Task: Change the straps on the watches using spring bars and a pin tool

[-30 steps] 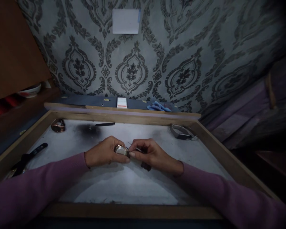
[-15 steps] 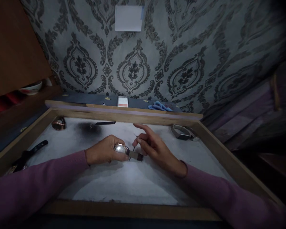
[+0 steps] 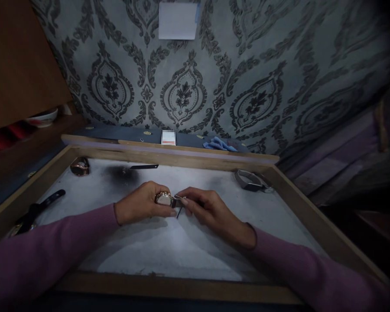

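Observation:
Between the thumb and fingers of my left hand [image 3: 144,203] is a wristwatch [image 3: 164,199] with a gold-coloured case, its pale round face turned up. A short dark strap runs from the case toward my right hand [image 3: 208,208]. The right fingers are pinched round a thin silvery tool [image 3: 178,197], whose tip points left at the edge of the watch case. Those fingers also cover the strap's far end, and whether they grip it I cannot tell. A thin dark rod [image 3: 179,212] shows below the strap; where its upper end goes is hidden.
A shallow wooden-framed tray [image 3: 169,284] with a white base surrounds the work. On it lie a rose-gold watch [image 3: 80,166], a black-strapped watch [image 3: 35,212], a dark flat strip [image 3: 144,167] and a grey-banded watch [image 3: 248,180]. A blue cloth [image 3: 219,144] rests behind.
My right hand has moved left and down to the watch, bringing the tool's tip to the case; its raised index finger has come down. The left hand still holds the watch.

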A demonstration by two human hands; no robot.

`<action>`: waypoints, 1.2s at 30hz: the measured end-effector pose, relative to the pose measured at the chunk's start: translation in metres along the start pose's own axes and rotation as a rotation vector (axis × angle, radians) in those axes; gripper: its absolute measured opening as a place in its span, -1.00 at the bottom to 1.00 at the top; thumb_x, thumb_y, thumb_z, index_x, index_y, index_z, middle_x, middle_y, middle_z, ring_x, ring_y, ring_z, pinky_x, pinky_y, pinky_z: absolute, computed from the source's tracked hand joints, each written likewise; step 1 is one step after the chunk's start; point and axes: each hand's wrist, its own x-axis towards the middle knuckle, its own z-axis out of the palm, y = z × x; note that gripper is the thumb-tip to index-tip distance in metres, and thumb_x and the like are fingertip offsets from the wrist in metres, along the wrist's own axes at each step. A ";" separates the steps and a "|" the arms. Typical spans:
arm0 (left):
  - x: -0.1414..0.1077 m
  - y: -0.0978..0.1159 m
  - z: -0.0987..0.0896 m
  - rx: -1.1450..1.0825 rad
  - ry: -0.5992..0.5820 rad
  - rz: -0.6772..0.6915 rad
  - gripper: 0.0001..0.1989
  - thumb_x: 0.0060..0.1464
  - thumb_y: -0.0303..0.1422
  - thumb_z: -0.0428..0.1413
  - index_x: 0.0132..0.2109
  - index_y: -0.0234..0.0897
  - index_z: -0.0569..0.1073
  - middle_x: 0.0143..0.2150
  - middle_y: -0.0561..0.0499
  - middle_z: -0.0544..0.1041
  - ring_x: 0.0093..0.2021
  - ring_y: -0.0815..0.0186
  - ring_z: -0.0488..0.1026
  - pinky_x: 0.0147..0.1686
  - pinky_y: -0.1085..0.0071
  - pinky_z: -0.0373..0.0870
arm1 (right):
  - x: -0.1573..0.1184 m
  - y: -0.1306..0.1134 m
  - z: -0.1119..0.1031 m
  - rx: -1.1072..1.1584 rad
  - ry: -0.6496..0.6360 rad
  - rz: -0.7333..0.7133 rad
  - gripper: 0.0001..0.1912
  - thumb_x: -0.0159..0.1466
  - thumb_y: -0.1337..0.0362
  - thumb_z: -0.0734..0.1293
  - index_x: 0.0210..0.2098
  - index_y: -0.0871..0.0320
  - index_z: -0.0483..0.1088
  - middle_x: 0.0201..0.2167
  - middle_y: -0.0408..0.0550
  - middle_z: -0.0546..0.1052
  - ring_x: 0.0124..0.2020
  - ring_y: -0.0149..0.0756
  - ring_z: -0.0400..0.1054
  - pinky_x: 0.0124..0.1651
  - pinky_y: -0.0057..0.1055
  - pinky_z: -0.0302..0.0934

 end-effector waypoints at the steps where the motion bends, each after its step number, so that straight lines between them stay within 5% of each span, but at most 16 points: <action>1: 0.000 0.000 0.000 0.001 0.008 0.004 -0.72 -0.17 -0.27 0.22 -0.52 -0.30 0.27 -0.63 0.23 0.16 -0.59 0.52 0.06 -0.60 0.53 -0.02 | -0.001 -0.001 0.001 0.017 -0.009 0.009 -0.74 0.35 0.22 0.20 -0.14 0.25 0.44 -0.59 -0.19 0.37 -0.60 -0.50 0.19 -0.55 -0.56 0.07; 21: 0.000 0.005 0.003 -0.097 0.050 -0.024 -0.81 -0.19 -0.29 0.17 -0.51 -0.31 0.33 -0.66 0.23 0.21 -0.64 0.52 0.13 -0.66 0.58 0.16 | -0.002 0.001 0.002 -0.027 0.034 -0.157 -0.69 0.37 0.22 0.21 -0.09 0.25 0.51 -0.56 -0.11 0.47 -0.62 -0.53 0.23 -0.60 -0.60 0.15; 36: -0.001 0.006 0.004 -0.120 0.018 -0.040 -0.80 -0.20 -0.30 0.19 -0.51 -0.31 0.33 -0.66 0.23 0.21 -0.63 0.53 0.13 -0.66 0.58 0.18 | -0.002 0.000 -0.001 0.024 -0.022 -0.106 -0.72 0.35 0.24 0.22 -0.15 0.25 0.51 -0.60 -0.18 0.40 -0.67 -0.55 0.18 -0.61 -0.60 0.11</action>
